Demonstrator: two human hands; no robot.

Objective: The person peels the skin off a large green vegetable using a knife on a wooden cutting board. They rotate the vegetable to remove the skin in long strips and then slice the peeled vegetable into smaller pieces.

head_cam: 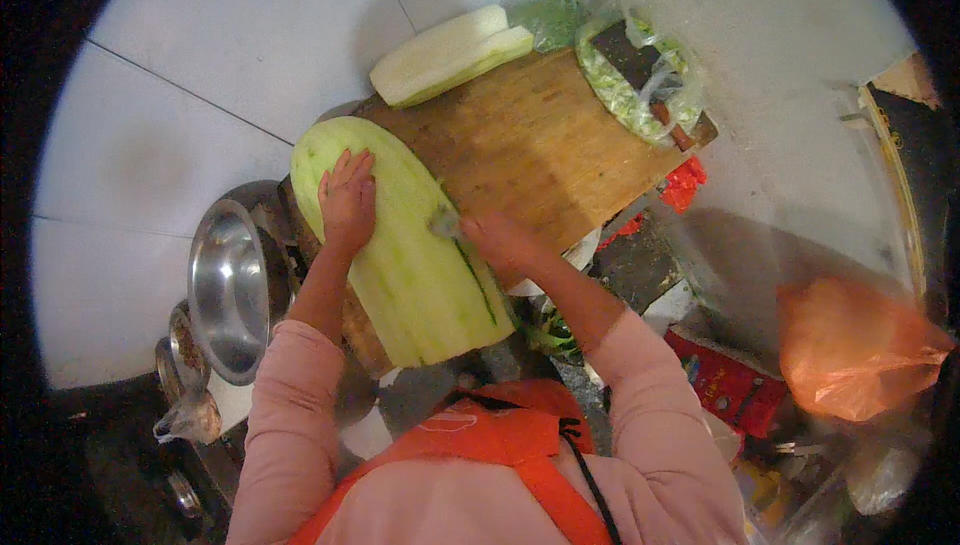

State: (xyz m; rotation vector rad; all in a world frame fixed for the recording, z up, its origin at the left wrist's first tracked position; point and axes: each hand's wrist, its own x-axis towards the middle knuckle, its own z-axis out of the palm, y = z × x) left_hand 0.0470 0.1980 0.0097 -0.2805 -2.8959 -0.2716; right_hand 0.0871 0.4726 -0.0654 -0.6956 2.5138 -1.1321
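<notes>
A large, pale green peeled gourd (pixel 405 245), which looks like a winter melon, lies across the left part of a wooden cutting board (pixel 540 147). Its near end is cut flat, and a narrow strip of dark green skin runs along its right side. My left hand (pixel 349 204) rests flat on the gourd's upper left, fingers extended. In my right hand (pixel 499 241) is a small tool with a blurred metal head, seemingly a peeler (pixel 444 222), touching the gourd's right side. Its handle is hidden in my fist.
Long pale gourd pieces (pixel 450 57) lie at the board's far edge. A clear plastic bag (pixel 637 80) covers its far right corner. At left stands a steel basin (pixel 229 290). An orange plastic bag (pixel 855 350) and a red box (pixel 724 384) are at right.
</notes>
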